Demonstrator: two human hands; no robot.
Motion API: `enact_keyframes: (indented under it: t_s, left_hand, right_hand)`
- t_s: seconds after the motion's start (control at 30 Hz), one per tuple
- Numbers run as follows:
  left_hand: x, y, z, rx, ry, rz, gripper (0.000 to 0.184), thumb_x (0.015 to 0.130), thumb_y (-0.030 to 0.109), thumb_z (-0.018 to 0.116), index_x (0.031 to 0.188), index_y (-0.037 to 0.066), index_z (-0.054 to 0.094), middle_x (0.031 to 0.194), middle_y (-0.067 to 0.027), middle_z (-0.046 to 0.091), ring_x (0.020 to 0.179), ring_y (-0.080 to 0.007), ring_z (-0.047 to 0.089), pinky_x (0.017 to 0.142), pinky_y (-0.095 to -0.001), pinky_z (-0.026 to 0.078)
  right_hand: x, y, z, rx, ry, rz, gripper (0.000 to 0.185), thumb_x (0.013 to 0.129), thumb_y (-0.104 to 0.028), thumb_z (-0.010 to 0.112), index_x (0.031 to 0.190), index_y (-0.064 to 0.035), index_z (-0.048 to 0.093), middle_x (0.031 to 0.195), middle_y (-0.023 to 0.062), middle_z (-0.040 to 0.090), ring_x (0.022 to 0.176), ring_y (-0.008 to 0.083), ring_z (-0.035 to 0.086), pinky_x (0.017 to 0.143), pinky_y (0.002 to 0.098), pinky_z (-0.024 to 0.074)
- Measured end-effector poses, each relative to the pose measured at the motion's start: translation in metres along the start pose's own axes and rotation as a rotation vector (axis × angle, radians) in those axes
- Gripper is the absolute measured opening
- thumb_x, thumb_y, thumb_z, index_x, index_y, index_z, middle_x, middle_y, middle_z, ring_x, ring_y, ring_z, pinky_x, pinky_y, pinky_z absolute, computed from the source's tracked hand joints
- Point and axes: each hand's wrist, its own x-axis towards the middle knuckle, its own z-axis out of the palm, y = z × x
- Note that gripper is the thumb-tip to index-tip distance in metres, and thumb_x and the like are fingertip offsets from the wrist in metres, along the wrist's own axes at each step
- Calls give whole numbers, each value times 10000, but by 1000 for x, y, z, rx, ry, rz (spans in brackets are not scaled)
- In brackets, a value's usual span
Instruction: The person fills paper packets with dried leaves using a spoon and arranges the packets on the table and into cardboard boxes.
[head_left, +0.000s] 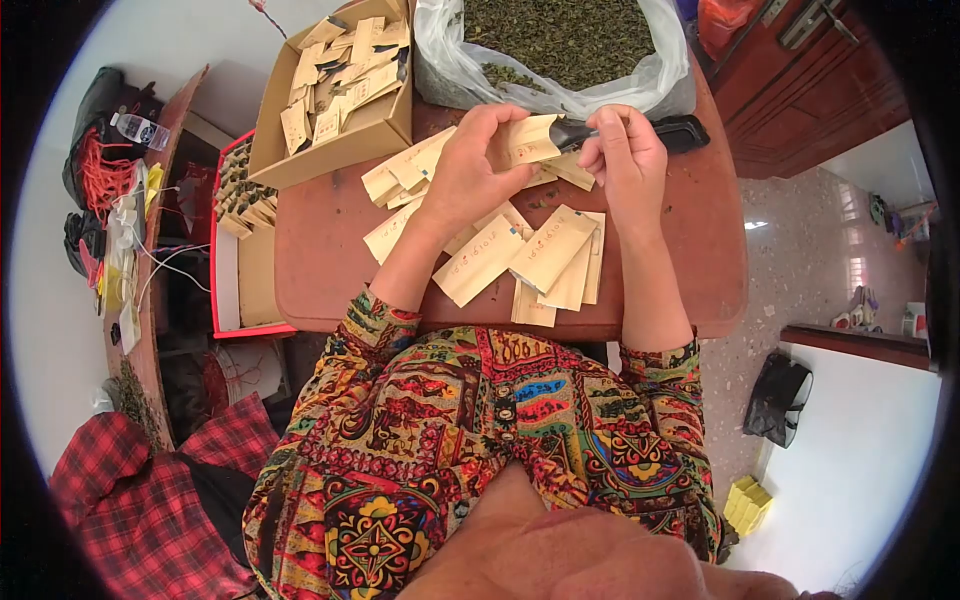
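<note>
My left hand (470, 165) is closed around a small tan paper packet (530, 140), held tilted above the table with its open end facing right. My right hand (625, 150) is just right of that opening, thumb and fingers pinched together; what they hold, if anything, is hidden. A dark, smooth piece (572, 133) shows between the packet's mouth and my right fingers. Behind the right hand lies a black object (682, 132); whether the two dark parts join, I cannot tell. Several flat printed packets (480, 262) lie overlapping below my hands.
A clear plastic bag (440, 75) of dried, dark green leaves stands at the table's far side. On the left, a cardboard box (335, 155) holds many packets. A red-edged box (228, 290) with more packets sits beside the red-brown table (330, 270).
</note>
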Motion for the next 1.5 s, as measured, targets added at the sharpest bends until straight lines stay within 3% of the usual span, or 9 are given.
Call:
enact_keyframes:
  t_s: [0.33, 0.53, 0.63, 0.93, 1.13, 1.23, 1.5]
  left_hand:
    - [-2, -7, -5, -90, -42, -54, 580, 767, 22, 739, 1308, 12, 530, 1273, -85, 523, 1262, -199, 518, 1059, -387, 473]
    - [-4, -2, -8, -87, -26, -140, 552, 763, 30, 739, 1278, 28, 539, 1268, -71, 530, 1217, -206, 545, 1031, -389, 495]
    - [-6, -7, -4, 47, 30, 3, 532, 761, 30, 741, 1255, 47, 546, 1246, -80, 541, 1187, -220, 565, 980, -384, 536]
    - [-8, -8, -3, 31, 56, -28, 492, 761, 14, 746, 1216, 48, 562, 1217, -81, 549, 1154, -212, 587, 897, -357, 595]
    - [-8, -14, 1, -81, 52, 0, 460, 762, -1, 744, 1186, 41, 570, 1201, -69, 543, 1140, -195, 587, 889, -352, 598]
    - [-7, -16, 1, -109, 79, 9, 462, 736, 55, 739, 1169, 48, 579, 1174, -90, 559, 1062, -207, 599, 828, -326, 596]
    - [0, -15, -9, -196, 97, -49, 459, 770, -9, 730, 1199, 48, 577, 1233, -62, 513, 1174, -184, 560, 884, -329, 592]
  right_hand:
    - [2, 3, -5, 5, -39, 18, 257, 1049, -252, 519, 1017, -39, 659, 697, -5, 632, 616, 21, 525, 562, 180, 408]
    - [1, -1, -9, 43, -134, -20, 267, 1054, -264, 523, 1069, -37, 663, 713, -17, 632, 599, 17, 480, 557, 167, 383]
    - [1, 0, -9, 41, -157, -11, 274, 1054, -271, 527, 1075, -36, 667, 718, -20, 634, 604, 15, 487, 561, 166, 388]
    - [0, -6, -12, 80, -45, -26, 265, 1052, -254, 529, 1047, -28, 669, 690, -21, 633, 606, 10, 513, 561, 169, 399]
    - [-3, -8, -5, -19, -110, -78, 264, 1055, -252, 524, 1057, -33, 672, 689, -17, 634, 615, 15, 527, 569, 176, 414]
    - [-5, -8, -4, -94, -89, -152, 271, 1056, -255, 522, 1064, -29, 673, 694, -12, 638, 624, 22, 538, 576, 181, 423]
    - [3, -23, -5, -74, 52, -180, 257, 1056, -230, 517, 1070, -18, 662, 705, 2, 653, 601, 23, 519, 561, 179, 415]
